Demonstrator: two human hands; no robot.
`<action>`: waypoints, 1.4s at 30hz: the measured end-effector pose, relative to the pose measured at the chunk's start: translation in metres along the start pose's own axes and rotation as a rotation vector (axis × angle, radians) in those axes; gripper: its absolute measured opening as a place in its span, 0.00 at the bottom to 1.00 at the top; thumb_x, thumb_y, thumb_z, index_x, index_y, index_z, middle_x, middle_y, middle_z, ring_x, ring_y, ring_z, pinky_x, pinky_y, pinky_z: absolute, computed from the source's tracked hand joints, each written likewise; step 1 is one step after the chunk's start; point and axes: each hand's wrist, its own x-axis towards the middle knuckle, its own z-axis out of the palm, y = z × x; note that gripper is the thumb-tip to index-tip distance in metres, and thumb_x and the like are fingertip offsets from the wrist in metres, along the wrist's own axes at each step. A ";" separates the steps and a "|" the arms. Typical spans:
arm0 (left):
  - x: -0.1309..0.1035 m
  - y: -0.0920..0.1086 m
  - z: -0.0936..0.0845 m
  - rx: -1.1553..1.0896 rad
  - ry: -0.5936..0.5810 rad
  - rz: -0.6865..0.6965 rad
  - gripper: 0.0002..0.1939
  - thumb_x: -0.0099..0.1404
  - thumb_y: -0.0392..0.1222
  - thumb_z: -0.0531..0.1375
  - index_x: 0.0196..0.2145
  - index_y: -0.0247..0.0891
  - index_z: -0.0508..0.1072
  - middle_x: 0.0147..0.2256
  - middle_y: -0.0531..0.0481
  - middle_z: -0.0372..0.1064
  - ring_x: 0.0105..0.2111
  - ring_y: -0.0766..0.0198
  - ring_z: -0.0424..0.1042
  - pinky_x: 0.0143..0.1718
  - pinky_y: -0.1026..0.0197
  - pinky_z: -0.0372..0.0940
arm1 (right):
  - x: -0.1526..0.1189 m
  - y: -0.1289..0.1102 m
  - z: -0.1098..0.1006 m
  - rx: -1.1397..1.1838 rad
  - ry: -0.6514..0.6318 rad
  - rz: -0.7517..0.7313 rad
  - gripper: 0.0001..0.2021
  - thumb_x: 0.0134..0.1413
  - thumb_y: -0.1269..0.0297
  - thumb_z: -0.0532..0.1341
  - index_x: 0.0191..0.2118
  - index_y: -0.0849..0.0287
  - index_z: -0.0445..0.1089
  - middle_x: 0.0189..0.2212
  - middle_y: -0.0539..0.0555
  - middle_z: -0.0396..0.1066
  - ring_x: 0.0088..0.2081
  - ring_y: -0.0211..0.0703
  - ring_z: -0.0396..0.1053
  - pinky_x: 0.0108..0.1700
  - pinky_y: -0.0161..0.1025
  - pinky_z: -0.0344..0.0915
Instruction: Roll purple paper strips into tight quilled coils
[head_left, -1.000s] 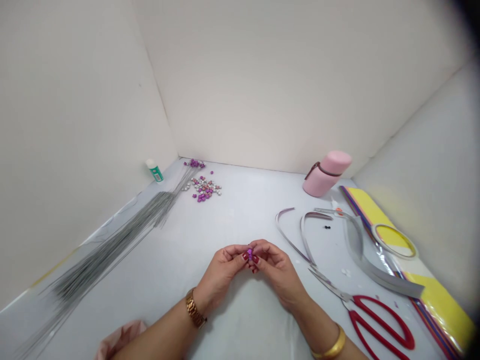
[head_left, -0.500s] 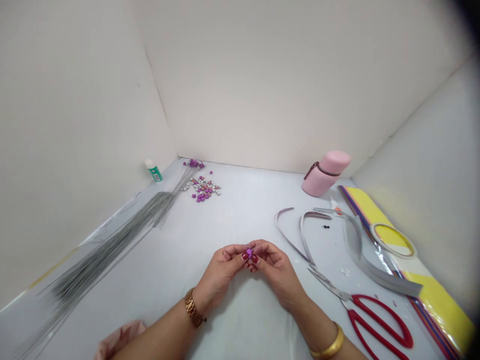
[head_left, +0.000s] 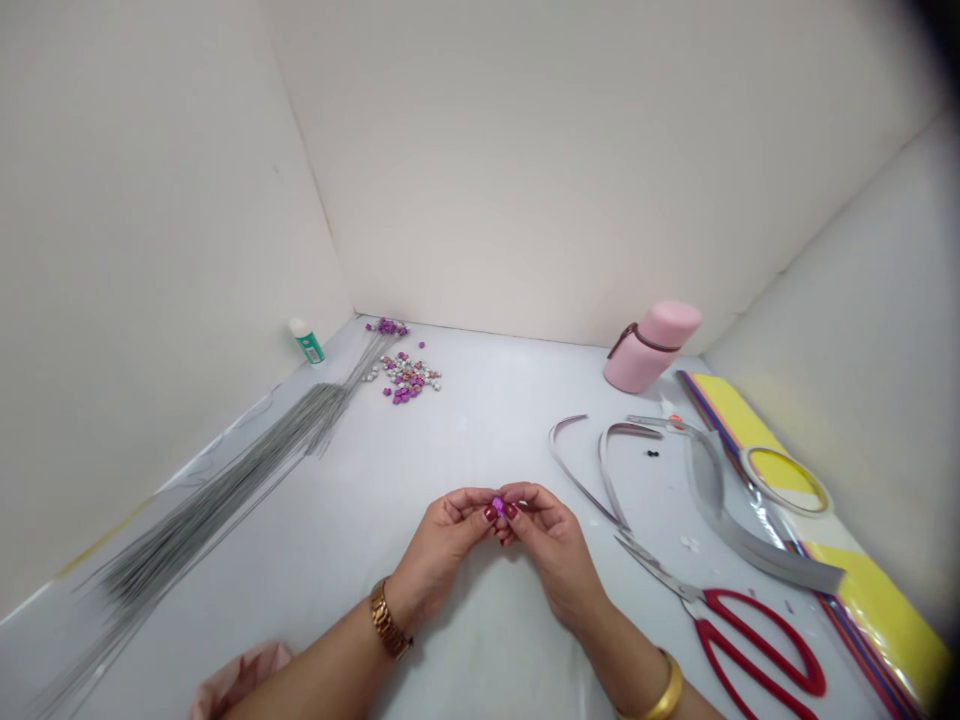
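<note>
A small purple folded paper star point(head_left: 499, 506) is pinched between the thumbs and fingertips of both hands, above the near middle of the table. My left hand point(head_left: 455, 530) grips it from the left and my right hand point(head_left: 549, 535) from the right, with the fingertips meeting around it. Fingers cover part of its outline. Farther back lies a pile of purple, pink and silver little stars point(head_left: 409, 378). Just right of my right hand rest red-handled scissors point(head_left: 701, 597), blades apart, and thin curled paper strips point(head_left: 609, 470).
On the left lies a long bundle of grey wires point(head_left: 247, 465), purple stars at its far end. A glue stick point(head_left: 307, 342) stands by the left wall. To the right are a pink flask point(head_left: 651, 345), a grey ribbon point(head_left: 739, 535), a tape roll point(head_left: 787, 480) and coloured sheets point(head_left: 877, 590).
Both hands stay in place on the purple star, with only slight finger movement. The right wrist has shifted a little to the left.
</note>
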 end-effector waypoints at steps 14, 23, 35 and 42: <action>0.000 -0.001 -0.001 -0.018 0.005 -0.019 0.08 0.55 0.36 0.61 0.34 0.30 0.72 0.26 0.46 0.71 0.27 0.65 0.68 0.36 0.60 0.60 | 0.000 0.001 0.003 0.071 0.050 0.033 0.08 0.43 0.65 0.65 0.31 0.59 0.68 0.22 0.49 0.70 0.23 0.35 0.65 0.27 0.33 0.61; 0.002 0.000 -0.001 0.135 0.054 0.029 0.10 0.53 0.40 0.62 0.32 0.30 0.73 0.26 0.46 0.71 0.26 0.65 0.68 0.34 0.60 0.62 | 0.000 0.005 0.002 0.038 0.092 0.032 0.07 0.43 0.65 0.64 0.31 0.59 0.68 0.20 0.49 0.69 0.23 0.36 0.65 0.26 0.34 0.60; -0.001 0.001 0.000 -0.004 0.070 -0.062 0.09 0.52 0.39 0.63 0.32 0.30 0.74 0.26 0.47 0.71 0.28 0.66 0.68 0.37 0.62 0.61 | 0.001 0.003 0.000 -0.014 0.082 0.027 0.08 0.44 0.64 0.64 0.30 0.60 0.67 0.19 0.49 0.69 0.22 0.36 0.64 0.26 0.33 0.60; 0.000 0.002 0.001 0.061 0.022 -0.012 0.10 0.54 0.41 0.62 0.31 0.29 0.73 0.25 0.46 0.70 0.27 0.63 0.68 0.34 0.59 0.61 | 0.000 0.002 0.003 -0.033 0.091 0.056 0.08 0.44 0.62 0.64 0.28 0.60 0.66 0.20 0.49 0.69 0.22 0.35 0.64 0.25 0.32 0.59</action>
